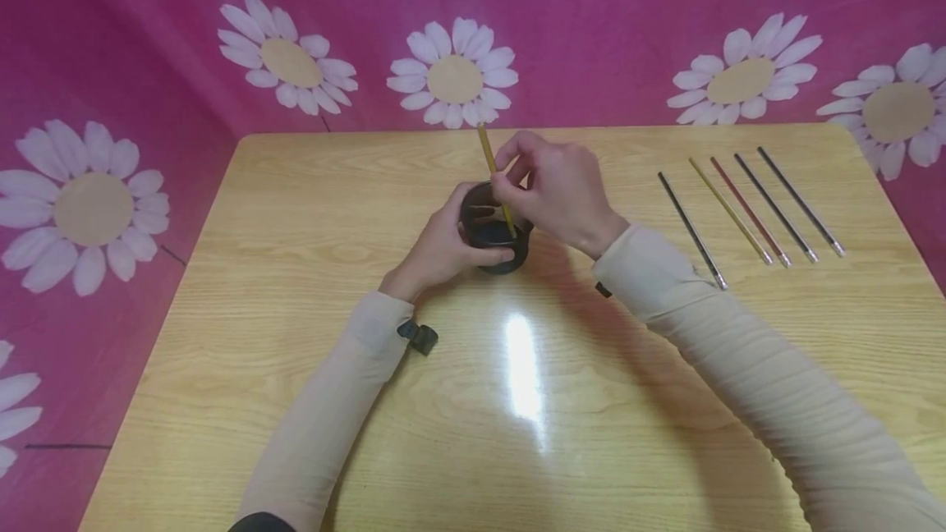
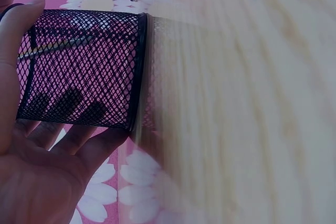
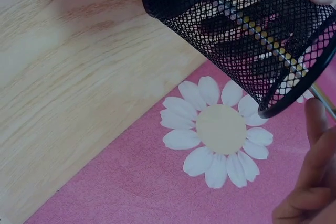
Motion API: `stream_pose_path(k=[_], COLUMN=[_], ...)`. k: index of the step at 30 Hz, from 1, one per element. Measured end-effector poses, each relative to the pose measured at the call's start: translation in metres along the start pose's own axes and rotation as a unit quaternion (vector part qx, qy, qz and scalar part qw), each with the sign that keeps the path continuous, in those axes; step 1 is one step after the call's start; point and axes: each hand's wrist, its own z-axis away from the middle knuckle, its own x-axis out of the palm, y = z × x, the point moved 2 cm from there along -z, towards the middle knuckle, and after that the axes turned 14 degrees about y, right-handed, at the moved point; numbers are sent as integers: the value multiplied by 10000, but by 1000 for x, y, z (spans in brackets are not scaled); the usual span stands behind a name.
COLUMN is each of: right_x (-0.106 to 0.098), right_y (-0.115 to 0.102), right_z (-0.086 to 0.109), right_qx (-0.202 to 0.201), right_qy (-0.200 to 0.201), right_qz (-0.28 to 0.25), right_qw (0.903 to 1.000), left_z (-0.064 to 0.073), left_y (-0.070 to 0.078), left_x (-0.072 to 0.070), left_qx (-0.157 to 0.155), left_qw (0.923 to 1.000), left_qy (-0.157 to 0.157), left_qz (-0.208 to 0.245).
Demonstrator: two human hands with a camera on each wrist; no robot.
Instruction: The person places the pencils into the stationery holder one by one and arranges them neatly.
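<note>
A black mesh pencil cup stands on the wooden table, and my left hand grips it, thumb at the near side and fingers around the far left. Between the thumb and fingertips of my right hand, a gold-yellow pencil is pinched above the cup. Its lower part slants down inside the cup; through the mesh in the right wrist view the pencil runs past the rim toward the base. In the left wrist view, the fingers spread along the underside of the cup's wall.
On the right of the table several pencils lie side by side: a dark one set slightly apart, a yellow one, a red one and further dark ones. A pink cloth with white flowers hangs behind.
</note>
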Motion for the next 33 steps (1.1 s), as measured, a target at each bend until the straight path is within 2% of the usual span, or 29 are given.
stream_pose_path(k=[17, 33], right_x=[8, 14], right_y=[2, 3], right_z=[3, 4], right_qx=[221, 402], right_qy=[-596, -1063], right_qz=[512, 781], right_qw=[9967, 9905], left_z=[0, 0], left_y=[2, 2], left_x=[-1, -2], left_qx=[-39, -25], left_qw=[9998, 9995], left_qy=[-40, -15], left_qz=[-196, -308])
